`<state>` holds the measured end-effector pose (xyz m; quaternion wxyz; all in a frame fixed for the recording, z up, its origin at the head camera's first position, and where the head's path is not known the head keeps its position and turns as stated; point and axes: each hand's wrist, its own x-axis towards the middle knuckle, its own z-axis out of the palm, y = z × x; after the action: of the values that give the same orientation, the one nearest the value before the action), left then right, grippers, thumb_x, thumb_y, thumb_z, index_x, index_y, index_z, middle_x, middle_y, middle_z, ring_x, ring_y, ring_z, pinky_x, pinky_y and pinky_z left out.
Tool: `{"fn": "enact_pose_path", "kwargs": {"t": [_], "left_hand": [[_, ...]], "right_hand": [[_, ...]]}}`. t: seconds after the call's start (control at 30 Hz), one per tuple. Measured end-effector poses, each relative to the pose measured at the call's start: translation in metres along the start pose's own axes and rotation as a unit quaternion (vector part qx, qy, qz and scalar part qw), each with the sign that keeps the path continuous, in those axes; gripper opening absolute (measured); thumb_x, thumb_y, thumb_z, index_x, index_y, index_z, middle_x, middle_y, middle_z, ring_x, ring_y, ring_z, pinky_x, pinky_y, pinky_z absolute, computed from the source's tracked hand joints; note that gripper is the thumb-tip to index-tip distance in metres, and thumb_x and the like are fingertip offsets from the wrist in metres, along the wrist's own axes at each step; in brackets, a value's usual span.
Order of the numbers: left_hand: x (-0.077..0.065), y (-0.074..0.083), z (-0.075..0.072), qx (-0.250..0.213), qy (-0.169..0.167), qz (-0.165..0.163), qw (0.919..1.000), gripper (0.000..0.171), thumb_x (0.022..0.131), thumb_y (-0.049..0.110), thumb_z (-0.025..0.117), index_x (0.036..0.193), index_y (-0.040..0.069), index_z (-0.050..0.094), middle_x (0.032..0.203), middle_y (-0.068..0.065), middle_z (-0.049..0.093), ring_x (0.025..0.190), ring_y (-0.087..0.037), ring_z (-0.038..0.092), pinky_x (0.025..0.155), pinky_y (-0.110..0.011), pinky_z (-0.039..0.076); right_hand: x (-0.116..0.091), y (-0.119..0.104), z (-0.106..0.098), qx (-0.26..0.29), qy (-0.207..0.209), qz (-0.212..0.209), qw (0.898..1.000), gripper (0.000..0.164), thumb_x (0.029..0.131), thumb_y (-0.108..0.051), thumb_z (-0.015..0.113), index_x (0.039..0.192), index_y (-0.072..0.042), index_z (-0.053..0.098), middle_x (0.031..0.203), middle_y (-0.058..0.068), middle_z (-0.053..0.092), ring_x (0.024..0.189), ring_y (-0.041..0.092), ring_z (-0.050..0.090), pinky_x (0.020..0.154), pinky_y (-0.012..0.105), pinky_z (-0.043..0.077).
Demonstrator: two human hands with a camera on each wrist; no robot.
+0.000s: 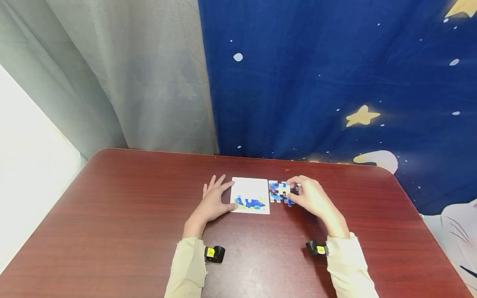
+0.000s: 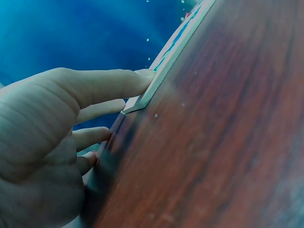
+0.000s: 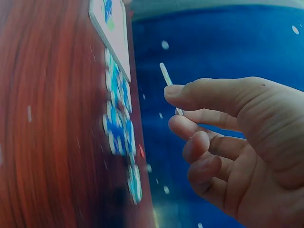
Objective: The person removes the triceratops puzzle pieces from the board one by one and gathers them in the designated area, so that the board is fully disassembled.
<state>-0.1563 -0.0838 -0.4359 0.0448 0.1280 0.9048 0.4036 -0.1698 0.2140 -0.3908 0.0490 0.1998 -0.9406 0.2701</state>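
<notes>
A square white puzzle board (image 1: 249,186) lies on the table with a blue picture along its near edge. My left hand (image 1: 213,203) rests at its left side, the thumb on the near corner and the index finger on the far one. Those fingers are fairly straight, as the left wrist view also shows. My right hand (image 1: 311,195) pinches a puzzle piece (image 3: 165,73) between thumb and fingertips, seen edge-on in the right wrist view and raised above the table. Under that hand several loose blue puzzle pieces (image 1: 275,198) lie right of the board, partly hidden by the fingers.
The reddish-brown wooden table (image 1: 130,219) extends around both hands. A tiny red bit (image 1: 287,170) lies behind the loose pieces. Beyond the far edge hang a grey curtain (image 1: 160,82) and a blue starred curtain (image 1: 290,91).
</notes>
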Motion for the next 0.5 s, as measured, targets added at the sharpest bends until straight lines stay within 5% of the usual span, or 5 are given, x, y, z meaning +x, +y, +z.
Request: {"fn": "enact_pose_path", "kwargs": {"t": [0.5], "left_hand": [[-0.001,0.001,-0.002,-0.003,-0.005,0.000,1.0000,0.071,0.071,0.020,0.077,0.135,0.009,0.049,0.150,-0.016,0.023,0.140,-0.034,0.002,0.107,-0.055,-0.006]], "right_hand": [[-0.021,0.041,-0.020,0.012,-0.010,0.072,0.997,0.029,0.073,-0.009,0.074,0.100,-0.002,0.067,0.084,0.005,0.064,0.057,0.013,0.048,0.054,0.028,0.040]]}}
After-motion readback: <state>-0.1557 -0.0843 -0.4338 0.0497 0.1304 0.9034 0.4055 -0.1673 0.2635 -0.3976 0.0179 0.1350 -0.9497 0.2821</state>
